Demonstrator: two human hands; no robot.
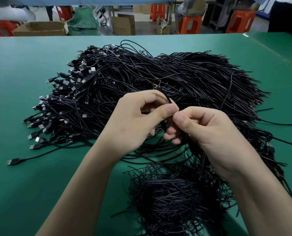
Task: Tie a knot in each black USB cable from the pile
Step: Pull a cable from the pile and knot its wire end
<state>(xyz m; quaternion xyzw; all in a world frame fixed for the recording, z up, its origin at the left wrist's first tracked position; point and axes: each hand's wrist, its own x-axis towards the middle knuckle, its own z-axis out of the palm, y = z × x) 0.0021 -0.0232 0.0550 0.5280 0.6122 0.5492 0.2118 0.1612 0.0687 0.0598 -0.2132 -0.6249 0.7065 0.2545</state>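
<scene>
Left hand [133,120] pinches the cable [166,97] thumb to forefinger, and the strand arcs over the forefinger just above the pinch. Right hand [210,133] pinches the same cable, thumb tips nearly touching, so both are clamped on it with the other fingers curled under. Looks like loop forming; the fingers hide whether the end is through. To do it well: hold a small loop in the left pinch, feed the free end with the right, pull evenly along the strand, and lift clear so no neighbours snag. The pile [159,70] lies behind and under the grip. Its plugs [56,99] fan out left of the grip, cut ends right. A smaller heap [172,193] of black strands sits below the grip; knotted or not, can't tell. Surface is a smooth green mat [22,184]. Beyond the grip: cardboard box [39,28], green sack [84,23], orange stools [189,24].
</scene>
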